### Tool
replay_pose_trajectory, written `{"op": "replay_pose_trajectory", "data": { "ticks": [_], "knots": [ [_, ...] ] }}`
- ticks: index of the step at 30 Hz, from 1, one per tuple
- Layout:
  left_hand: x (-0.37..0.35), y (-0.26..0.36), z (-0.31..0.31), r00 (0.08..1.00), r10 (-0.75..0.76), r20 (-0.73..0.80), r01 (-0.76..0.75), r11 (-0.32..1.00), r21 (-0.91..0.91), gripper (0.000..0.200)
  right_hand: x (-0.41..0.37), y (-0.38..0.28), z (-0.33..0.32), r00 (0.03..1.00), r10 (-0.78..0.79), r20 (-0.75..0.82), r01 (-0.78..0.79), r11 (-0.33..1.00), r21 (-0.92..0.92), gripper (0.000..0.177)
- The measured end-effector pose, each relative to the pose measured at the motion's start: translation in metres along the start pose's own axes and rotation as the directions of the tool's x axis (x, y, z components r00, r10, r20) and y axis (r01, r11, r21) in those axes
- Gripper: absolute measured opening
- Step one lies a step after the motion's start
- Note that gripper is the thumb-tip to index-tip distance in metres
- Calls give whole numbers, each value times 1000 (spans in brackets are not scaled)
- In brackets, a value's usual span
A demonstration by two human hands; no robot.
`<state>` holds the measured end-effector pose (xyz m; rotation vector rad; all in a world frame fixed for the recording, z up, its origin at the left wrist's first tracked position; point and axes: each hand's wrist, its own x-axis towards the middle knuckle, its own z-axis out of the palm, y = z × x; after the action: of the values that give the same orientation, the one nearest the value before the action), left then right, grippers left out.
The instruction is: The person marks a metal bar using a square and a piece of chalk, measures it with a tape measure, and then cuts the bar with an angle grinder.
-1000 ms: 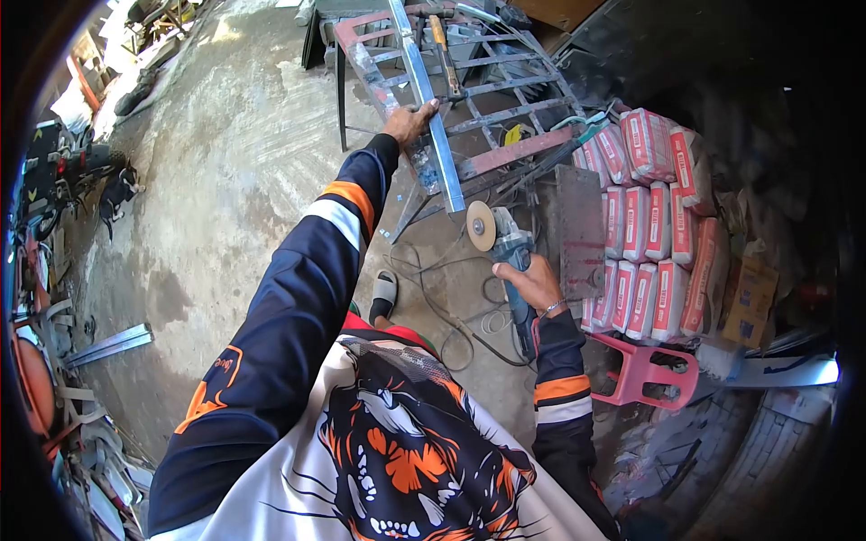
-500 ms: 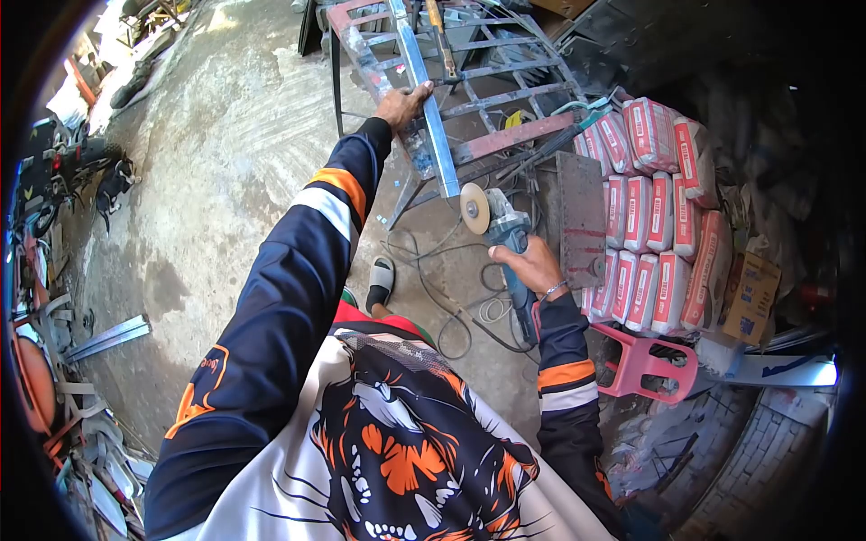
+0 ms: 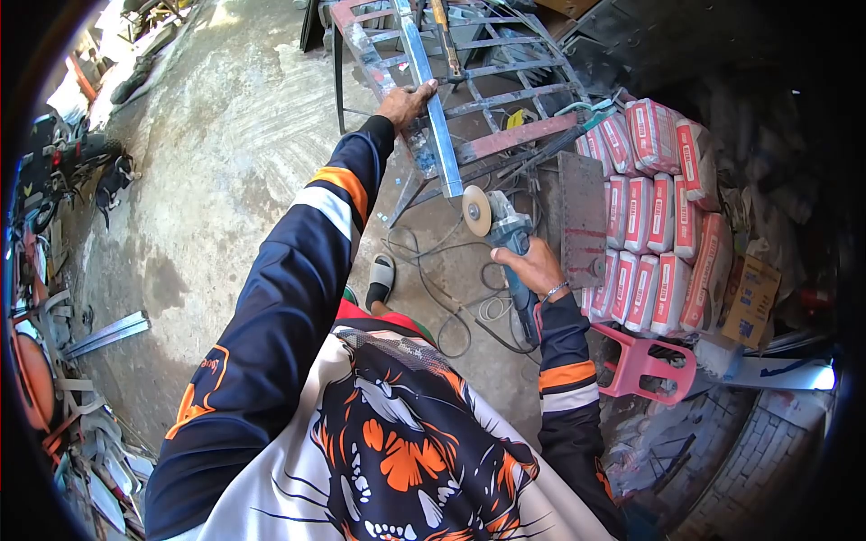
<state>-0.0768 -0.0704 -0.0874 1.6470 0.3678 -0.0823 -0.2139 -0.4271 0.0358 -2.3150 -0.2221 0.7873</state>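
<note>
My left hand [image 3: 407,104] is closed round a long metal bar [image 3: 431,113] that lies across a metal-slatted work stand [image 3: 492,68]. The bar's near end juts past the stand's edge toward me. In my right hand [image 3: 530,268] is an angle grinder [image 3: 511,236], gripped by its body. Its tan disc [image 3: 476,211] faces up and left, right by the bar's near end. A hammer [image 3: 446,41] with a wooden handle rests on the slats to the right of the bar.
Stacked red-and-white bags [image 3: 654,207] stand on the right, beside a rusty metal plate [image 3: 583,219]. A pink plastic stool [image 3: 645,365] is near my right forearm. Loose cables [image 3: 442,298] curl over the concrete floor. Metal strips [image 3: 106,335] lie at the left.
Almost nothing differs. The grinder and my right hand have shifted very slightly to the right and down in view; my left hand stays on the bar.
</note>
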Motion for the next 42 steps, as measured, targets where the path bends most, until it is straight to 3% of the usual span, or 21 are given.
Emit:
{"op": "replay_pose_trajectory", "data": {
  "ticks": [9, 17, 23, 35, 38, 42],
  "knots": [
    [4, -3, 0, 1000, 0, -23, 1, 999, 53, 76, -2, -7, -2, 999, 19, -31, -21, 998, -51, 41],
    [-13, 14, 0, 1000, -23, 9, 23, 1000, -19, 75, -7, -23, -6, 998, 60, -5, -60, 997, -44, 49],
    [8, -8, 1, 999, 8, -31, -8, 1000, 7, 74, -2, -14, -3, 999, 32, -36, -33, 999, -41, 43],
    [-6, 7, 1, 999, -6, -43, 11, 993, 121, 74, 3, -15, -2, 997, -1, -79, -3, 999, -54, 46],
    [-13, 14, 2, 999, -8, -47, 13, 995, 101, 73, 8, -8, -2, 992, -4, -123, -15, 989, -148, 45],
    [-16, 16, 1, 999, 7, -48, -2, 995, 95, 73, 9, -9, -2, 991, -22, -130, 5, 991, -136, 45]
  ]
}}
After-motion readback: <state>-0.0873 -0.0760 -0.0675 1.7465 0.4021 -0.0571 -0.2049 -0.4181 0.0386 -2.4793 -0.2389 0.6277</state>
